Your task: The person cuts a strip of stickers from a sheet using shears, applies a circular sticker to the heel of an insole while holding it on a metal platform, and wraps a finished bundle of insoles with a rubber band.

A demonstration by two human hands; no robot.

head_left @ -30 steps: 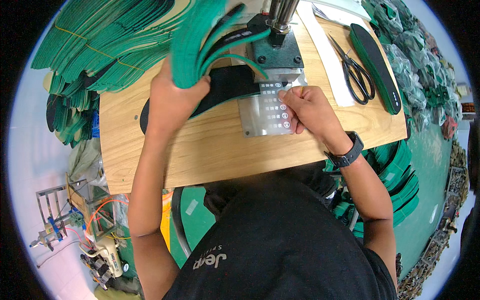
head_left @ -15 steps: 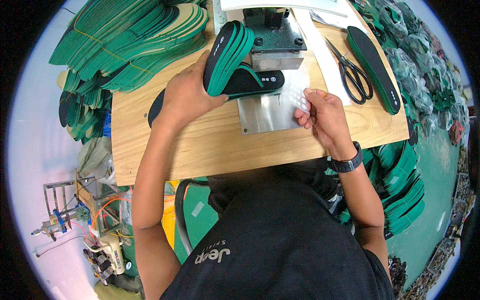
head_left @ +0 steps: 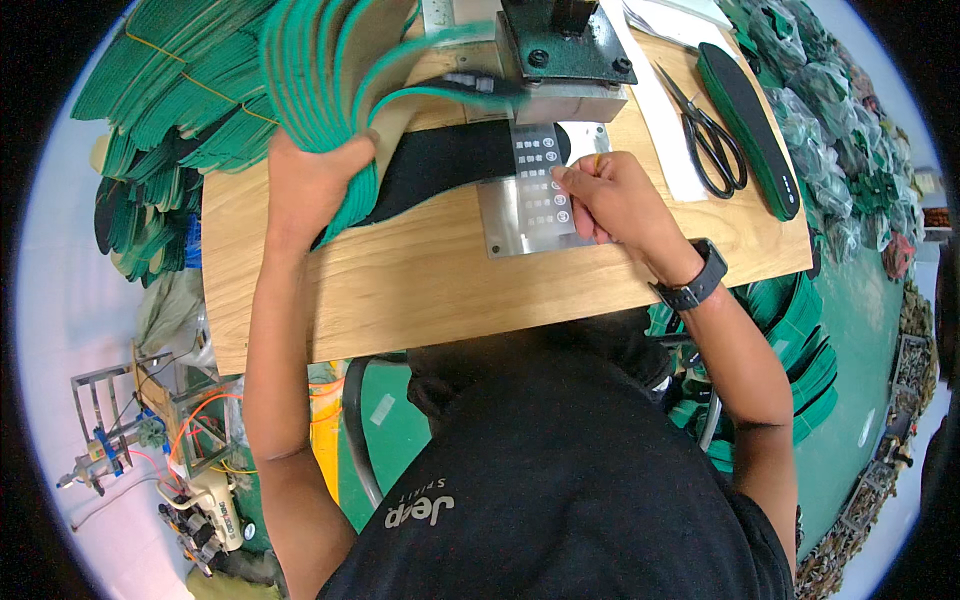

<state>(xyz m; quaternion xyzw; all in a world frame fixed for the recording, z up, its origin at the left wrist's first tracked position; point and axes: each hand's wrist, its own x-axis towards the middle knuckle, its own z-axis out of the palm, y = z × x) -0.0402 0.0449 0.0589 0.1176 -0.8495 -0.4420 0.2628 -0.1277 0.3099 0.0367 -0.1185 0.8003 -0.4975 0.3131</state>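
Note:
My left hand is wrapped round the heel end of a stack of green insoles, which fan upward and bend to the right. Under them a black-topped insole lies flat, its right end on a shiny metal plate. Between thumb and fingers my right hand pinches a clear label sheet with rows of small white marks. The sheet lies over that insole's right end and the plate. Just beyond stands a press, its metal block above the plate's far part.
Black-handled scissors and a thick black-and-green insole stack lie at the table's right. Tied insole bundles rise at the far left. More insoles sit below the table's right edge. Plastic-bagged goods are heaped beyond.
My left hand has moved left with the insole stack, which has swung from upright to fanned out, leaving one insole flat. My right hand has brought the label sheet left over that insole's end.

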